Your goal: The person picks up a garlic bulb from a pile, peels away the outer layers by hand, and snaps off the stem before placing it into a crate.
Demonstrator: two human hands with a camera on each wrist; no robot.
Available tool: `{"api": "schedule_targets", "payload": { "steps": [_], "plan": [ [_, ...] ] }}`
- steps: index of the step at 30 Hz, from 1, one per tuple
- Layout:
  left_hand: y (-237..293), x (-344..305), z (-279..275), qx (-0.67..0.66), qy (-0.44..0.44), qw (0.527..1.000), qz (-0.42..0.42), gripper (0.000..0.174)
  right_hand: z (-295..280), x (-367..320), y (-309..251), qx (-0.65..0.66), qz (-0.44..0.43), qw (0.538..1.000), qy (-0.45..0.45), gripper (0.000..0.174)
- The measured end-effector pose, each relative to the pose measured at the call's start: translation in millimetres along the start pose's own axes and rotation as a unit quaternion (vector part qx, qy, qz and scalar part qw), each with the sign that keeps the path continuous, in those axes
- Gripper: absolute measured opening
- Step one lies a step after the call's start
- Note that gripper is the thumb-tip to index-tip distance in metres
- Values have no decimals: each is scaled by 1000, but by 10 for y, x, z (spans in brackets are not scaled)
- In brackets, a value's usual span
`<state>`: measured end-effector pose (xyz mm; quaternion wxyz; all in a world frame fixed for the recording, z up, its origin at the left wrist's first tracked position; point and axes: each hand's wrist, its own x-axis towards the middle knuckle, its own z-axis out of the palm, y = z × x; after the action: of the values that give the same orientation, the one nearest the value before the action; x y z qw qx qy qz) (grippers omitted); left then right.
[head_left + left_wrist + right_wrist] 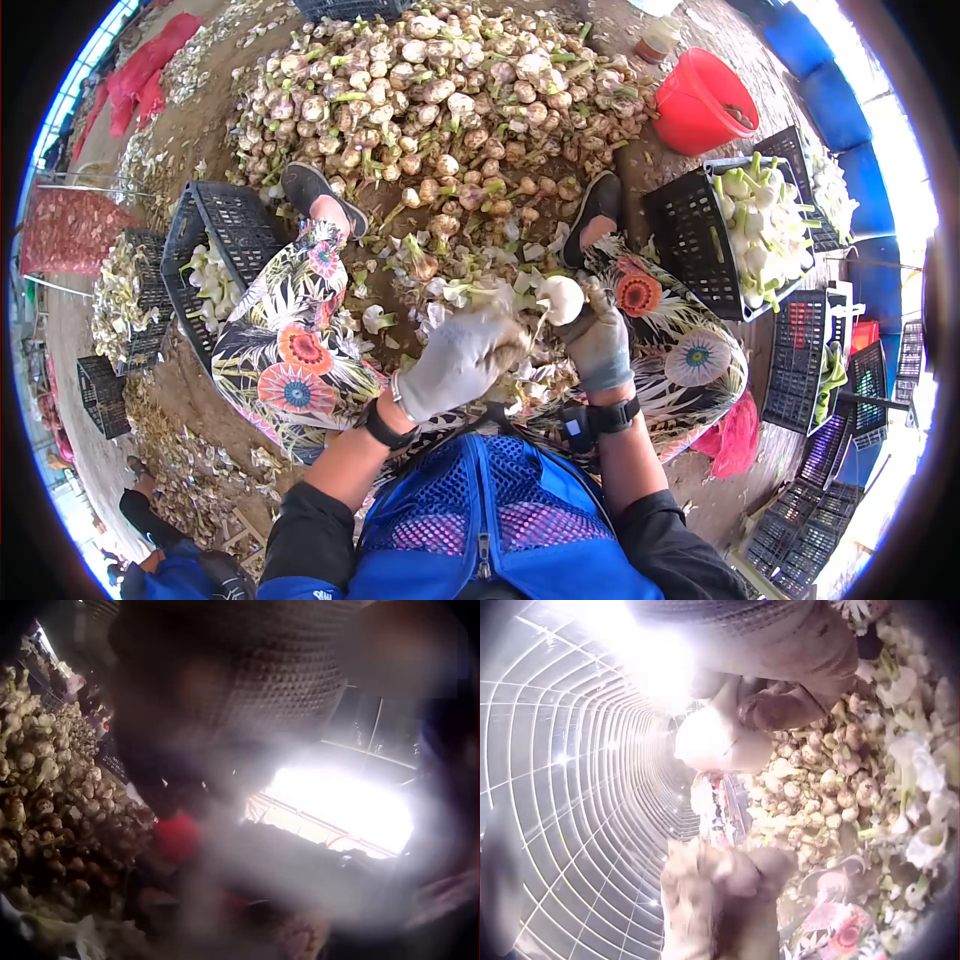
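Observation:
In the head view, my gloved right hand grips a white, peeled-looking garlic bulb between thumb and fingers. My left hand, in a pale grey glove, is just left of the bulb with its fingers curled. A thin pale strip of garlic skin runs from the bulb down to those fingertips, which are blurred. From the right wrist, the bulb shows large, with the left glove below it. The left wrist view is dark and blurred, mostly filled by the glove.
A big heap of unpeeled garlic lies ahead, with loose skins between my legs. Black crates of white bulbs stand at left and right. A red bucket stands at the far right of the heap.

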<state>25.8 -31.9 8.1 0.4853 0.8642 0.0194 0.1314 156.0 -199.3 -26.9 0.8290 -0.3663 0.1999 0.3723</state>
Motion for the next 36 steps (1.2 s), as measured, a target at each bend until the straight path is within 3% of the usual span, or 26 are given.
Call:
{"api": "schedule_targets", "payload": {
  "steps": [2, 3, 4, 6, 8, 10, 13, 16, 18, 20, 21, 22, 24, 26, 28, 29, 30, 31, 36],
  "plan": [
    [-27, -143, -13, -85, -84, 987, -106, 18, -157, 49, 0, -14, -14, 999, -30, 24],
    [-59, -159, -3, -64, -67, 987, -129, 35, -103, 17, 2, -66, -45, 997, -17, 25],
    [-78, -159, 4, -65, -67, 987, -129, 35, -62, 5, 9, -119, -77, 990, -5, 30],
    [-100, -65, 20, -204, -79, 939, -265, 53, -28, 10, 71, -215, -106, 971, 22, 29],
    [-121, 54, 34, -175, -89, 947, -255, 63, 193, -150, 60, -375, -165, 912, 17, 21],
    [-62, 134, 67, -182, -91, 957, -208, 64, 82, -131, 111, -379, -259, 887, -51, 7],
    [-118, 63, 115, -298, -116, 914, -250, 56, 159, -187, 43, -456, -296, 837, -64, 10],
    [-135, -33, 145, -353, -102, 885, -284, 52, 216, -238, -17, -479, -294, 826, -46, 12],
    [-176, -63, 194, -389, -81, 869, -296, 51, 112, -200, -34, -452, -261, 852, -49, 10],
    [-292, -141, 232, -473, -63, 829, -291, 41, 66, -159, -46, -265, -78, 961, 1, 17],
    [-303, -94, 226, -391, -62, 886, -242, 33, 177, -194, -42, -61, -40, 997, -31, 29],
    [-290, -89, 224, -390, -58, 886, -244, 33, 209, -185, -70, 52, -16, 998, -31, 36],
    [-261, -45, 233, -205, -91, 912, -343, 16, 370, -250, -163, -41, -56, 997, 22, 29],
    [-213, -52, 305, -226, -48, 919, -318, 19, -89, -62, -124, -82, -82, 993, -2, 23],
    [-32, 81, 270, -260, 54, 941, -209, 20, -235, -5, -129, -124, -107, 986, -27, 21],
    [32, 155, 268, -261, 55, 941, -210, 20, -201, -25, -147, -209, -111, 972, -2, 20],
    [85, 235, 263, -204, 80, 967, -132, 20, -151, -50, -161, -291, -113, 950, 22, 19],
    [97, 284, 249, -144, 104, 983, -52, 19, -62, -87, -153, -292, -111, 950, 21, 19],
    [27, 253, 145, -152, 1, 983, -102, 13, 5, -118, -54, -215, -113, 970, 8, 22]
  ]
}}
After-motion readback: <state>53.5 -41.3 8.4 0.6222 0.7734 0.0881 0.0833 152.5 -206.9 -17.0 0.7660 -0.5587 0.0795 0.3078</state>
